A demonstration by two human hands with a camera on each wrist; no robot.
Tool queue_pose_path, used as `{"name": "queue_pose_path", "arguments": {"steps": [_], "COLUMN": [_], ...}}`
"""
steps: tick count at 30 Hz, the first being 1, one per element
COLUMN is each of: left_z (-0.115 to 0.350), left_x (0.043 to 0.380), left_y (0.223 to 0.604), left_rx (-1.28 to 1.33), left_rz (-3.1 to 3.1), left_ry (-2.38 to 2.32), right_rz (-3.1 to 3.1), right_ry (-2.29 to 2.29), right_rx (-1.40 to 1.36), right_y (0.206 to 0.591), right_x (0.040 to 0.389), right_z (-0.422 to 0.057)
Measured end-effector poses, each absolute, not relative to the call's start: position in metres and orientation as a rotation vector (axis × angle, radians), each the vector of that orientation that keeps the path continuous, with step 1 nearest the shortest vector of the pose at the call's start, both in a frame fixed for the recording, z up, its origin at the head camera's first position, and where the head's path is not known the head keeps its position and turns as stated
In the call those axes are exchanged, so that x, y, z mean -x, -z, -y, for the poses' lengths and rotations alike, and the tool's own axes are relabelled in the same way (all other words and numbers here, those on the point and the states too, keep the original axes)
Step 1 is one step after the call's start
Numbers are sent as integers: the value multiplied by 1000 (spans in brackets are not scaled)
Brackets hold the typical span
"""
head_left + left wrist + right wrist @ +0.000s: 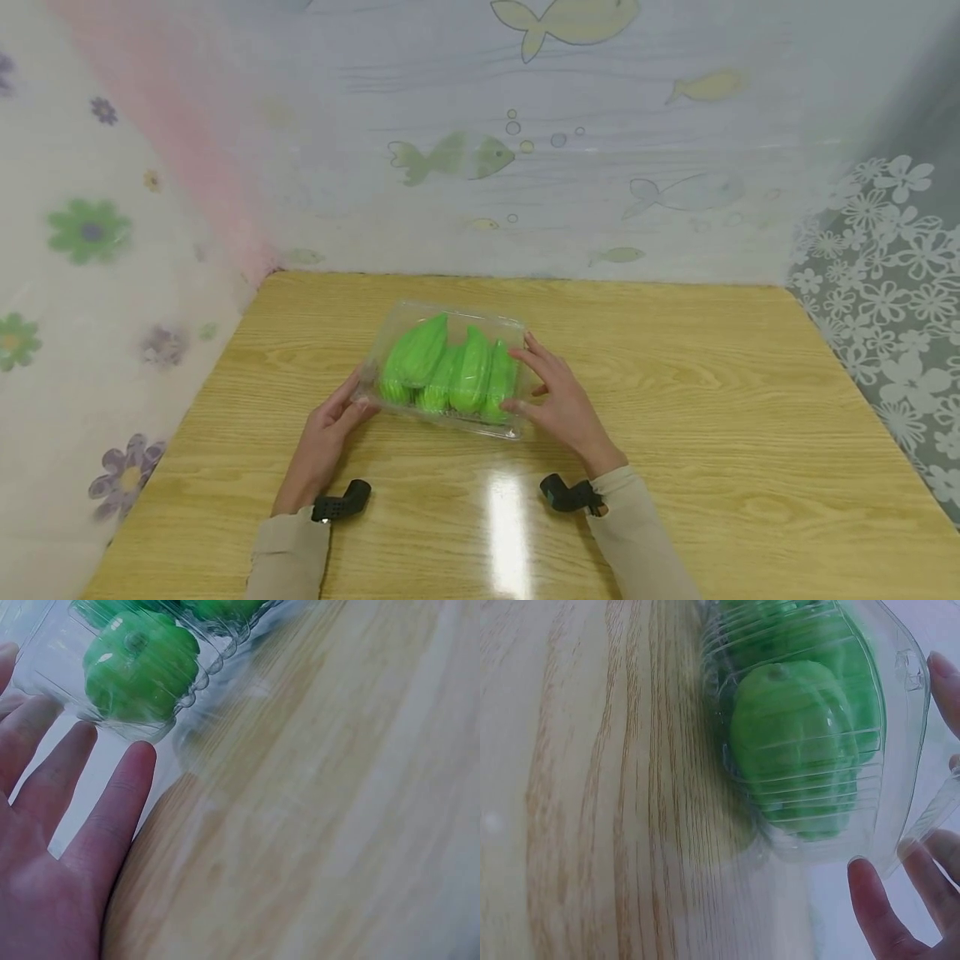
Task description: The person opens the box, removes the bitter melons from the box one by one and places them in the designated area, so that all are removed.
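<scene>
A clear plastic clamshell box holds several bright green, ribbed pieces with pointed tips. Their exact kind is hard to tell, and in the left wrist view one rounded green end shows a dimple. My left hand grips the box's left front corner; part of its fingers is hidden behind the plastic. In the left wrist view some of those fingers are spread and fairly straight. At the box's right end my right hand holds the side and rim between its thumb and bent fingers.
The box is over a light wood-grain table, with a bright reflection near the front. Behind stands a wall painted with fish, and flower-patterned surfaces flank both sides. A black wrist device sits on each sleeve cuff.
</scene>
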State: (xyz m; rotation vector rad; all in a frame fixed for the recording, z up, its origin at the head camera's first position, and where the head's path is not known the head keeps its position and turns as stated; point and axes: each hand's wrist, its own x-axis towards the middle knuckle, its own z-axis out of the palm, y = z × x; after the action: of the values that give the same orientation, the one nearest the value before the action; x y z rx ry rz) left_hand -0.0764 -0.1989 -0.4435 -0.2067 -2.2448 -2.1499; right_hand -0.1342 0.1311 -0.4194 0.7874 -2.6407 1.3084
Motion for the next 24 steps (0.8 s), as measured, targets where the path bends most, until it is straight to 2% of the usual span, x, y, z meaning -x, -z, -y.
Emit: {"name": "queue_pose_path", "arguments": {"steps": [16,24], "left_z": [201,197], "left_x": [78,74], "left_y": [444,435], "left_rx": [241,166], "left_rz": [2328,2345], "left_ry": [2054,2070], "right_rz": [2648,2684], "right_ry": [-1356,-1280], "right_rx": [-749,-764], "right_y": [417,415], "right_x": [134,134], "right_z": [-132,-132]}}
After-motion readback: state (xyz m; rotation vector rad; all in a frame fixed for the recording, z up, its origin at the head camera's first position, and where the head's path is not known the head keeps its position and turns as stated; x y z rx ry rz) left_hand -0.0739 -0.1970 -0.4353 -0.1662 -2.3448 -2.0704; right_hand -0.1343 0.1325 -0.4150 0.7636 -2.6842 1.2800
